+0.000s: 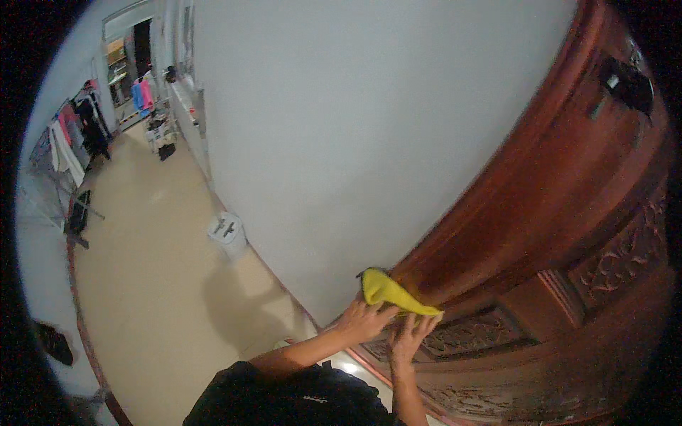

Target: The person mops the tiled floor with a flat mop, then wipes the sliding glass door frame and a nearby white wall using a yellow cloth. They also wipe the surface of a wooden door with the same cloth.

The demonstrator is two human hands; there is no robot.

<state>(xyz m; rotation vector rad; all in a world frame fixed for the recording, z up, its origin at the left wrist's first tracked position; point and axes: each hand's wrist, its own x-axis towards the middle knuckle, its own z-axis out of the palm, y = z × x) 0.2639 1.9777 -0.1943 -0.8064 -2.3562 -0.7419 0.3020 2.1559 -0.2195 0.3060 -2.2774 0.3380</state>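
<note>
A yellow cloth (pixel 391 293) with a dark edge lies against the frame of a carved reddish-brown wooden door (pixel 533 266), low in the view. My left hand (pixel 367 319) grips the cloth's lower left part, its fingers partly hidden by it. My right hand (pixel 413 335) is just to the right and has its fingertips on the cloth's lower right edge. Both hands are close together beside the door's carved panel (pixel 471 333).
A pale wall (pixel 346 133) stands beside the door frame. On the tiled floor (pixel 154 255) is a white bin-like container (pixel 228 230). Clothes hang on a rack (pixel 69 133) at the far left. A black object (pixel 628 85) hangs on the door at upper right.
</note>
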